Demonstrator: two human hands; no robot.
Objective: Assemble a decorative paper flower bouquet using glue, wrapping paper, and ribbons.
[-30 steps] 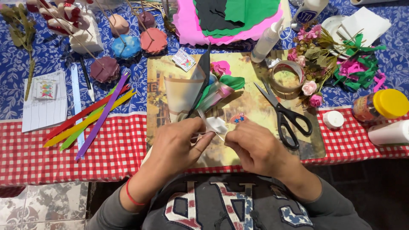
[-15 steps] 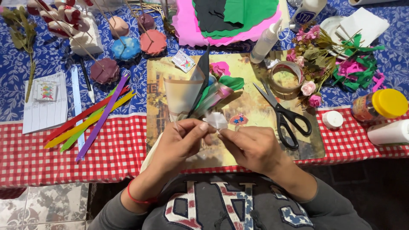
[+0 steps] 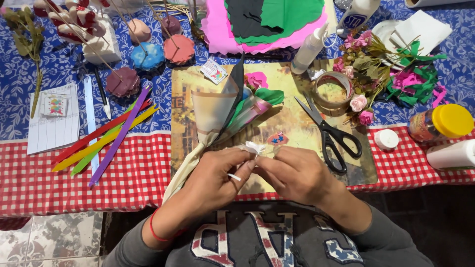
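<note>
My left hand [image 3: 215, 178] and my right hand [image 3: 297, 173] meet over the near edge of a yellow picture mat [image 3: 297, 123], both pinching a small white folded paper piece [image 3: 255, 147] between the fingertips. A thin white stick [image 3: 234, 176] pokes out under my left fingers. Just beyond my left hand lies a paper cone bouquet [image 3: 217, 113] in beige wrap with pink and green paper inside. Black-handled scissors [image 3: 329, 131] lie on the mat to the right of my right hand.
A tape roll [image 3: 332, 90], glue bottles [image 3: 309, 49], paper flowers [image 3: 358, 64], a yellow-lidded jar [image 3: 443, 123] and a white lid [image 3: 386, 139] stand at right. Coloured paper strips [image 3: 106, 138], a notepad [image 3: 53, 118] and round foam shapes [image 3: 148, 54] lie at left. Crepe sheets [image 3: 267, 20] lie at the back.
Both hands have drawn closer together and slightly nearer the table edge, and the white paper piece is now bunched smaller between the fingertips.
</note>
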